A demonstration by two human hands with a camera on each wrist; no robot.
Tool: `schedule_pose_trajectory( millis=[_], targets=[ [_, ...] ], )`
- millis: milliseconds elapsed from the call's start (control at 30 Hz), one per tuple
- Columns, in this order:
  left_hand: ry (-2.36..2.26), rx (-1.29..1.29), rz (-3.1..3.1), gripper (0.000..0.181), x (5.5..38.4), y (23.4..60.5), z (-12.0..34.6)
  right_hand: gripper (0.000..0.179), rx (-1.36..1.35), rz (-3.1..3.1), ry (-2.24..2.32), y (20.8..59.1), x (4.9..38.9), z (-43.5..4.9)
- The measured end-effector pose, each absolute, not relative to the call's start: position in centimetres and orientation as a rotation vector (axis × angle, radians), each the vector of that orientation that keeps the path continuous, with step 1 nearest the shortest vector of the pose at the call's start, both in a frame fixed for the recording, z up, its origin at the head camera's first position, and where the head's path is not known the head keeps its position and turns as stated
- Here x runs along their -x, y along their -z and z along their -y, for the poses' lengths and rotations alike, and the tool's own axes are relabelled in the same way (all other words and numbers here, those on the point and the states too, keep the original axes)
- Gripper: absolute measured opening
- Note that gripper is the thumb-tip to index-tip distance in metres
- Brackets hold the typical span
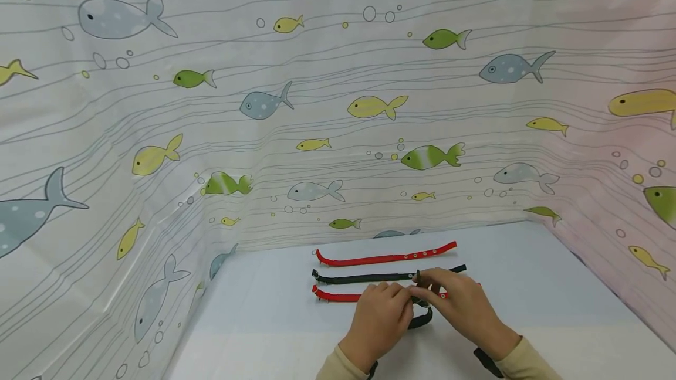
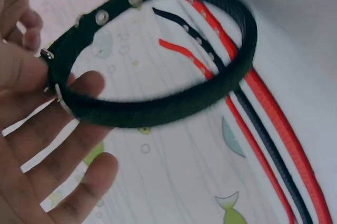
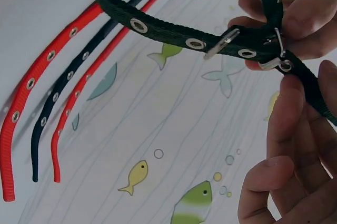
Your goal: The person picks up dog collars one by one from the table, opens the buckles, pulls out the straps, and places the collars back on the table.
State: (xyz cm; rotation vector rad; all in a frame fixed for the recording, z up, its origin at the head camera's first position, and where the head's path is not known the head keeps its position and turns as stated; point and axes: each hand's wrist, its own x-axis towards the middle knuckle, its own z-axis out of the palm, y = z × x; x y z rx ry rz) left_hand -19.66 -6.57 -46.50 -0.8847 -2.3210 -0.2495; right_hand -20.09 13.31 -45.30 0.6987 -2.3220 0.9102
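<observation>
A dark collar [image 1: 421, 320], looped through its buckle [image 3: 279, 42], is held up above the table between both hands. My left hand [image 1: 381, 318] pinches it at the buckle, thumb on one side and fingers behind. In the right wrist view, the loose end of the strap [image 3: 310, 84] passes between the thumb and fingers of my right hand [image 3: 300, 145]. Metal eyelets [image 3: 195, 43] run along the band, and a metal ring [image 3: 222, 44] hangs on it near the buckle. In the head view the hands hide much of the collar.
Stretched out on the white table [image 1: 253, 321], beyond the hands, lie a far red collar [image 1: 369, 260], a black collar [image 1: 364, 278] and a near red collar [image 1: 338, 297], roughly parallel. A fish-patterned sheet [image 1: 327, 122] surrounds the table at the back and sides.
</observation>
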Motion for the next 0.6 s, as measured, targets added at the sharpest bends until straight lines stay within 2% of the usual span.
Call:
schedule_pose_trajectory(
  millis=[333, 467, 600],
  targets=[
    [0.081, 0.883, 2.283, 0.022, 19.8, 47.3, 6.2, 0.029, -0.775, 2.326, -0.955, 44.9, 20.1, -12.3],
    [0.165, 0.891, 2.294, 0.019, 20.3, 47.8, 6.9, 0.026, -0.783, 2.370, -1.032, 45.2, 20.2, -12.6],
    [0.345, 0.861, 2.332, 0.015, 20.9, 47.6, 7.9, 0.037, -0.730, 2.491, -1.028, 45.6, 20.4, -13.4]
  ],
)
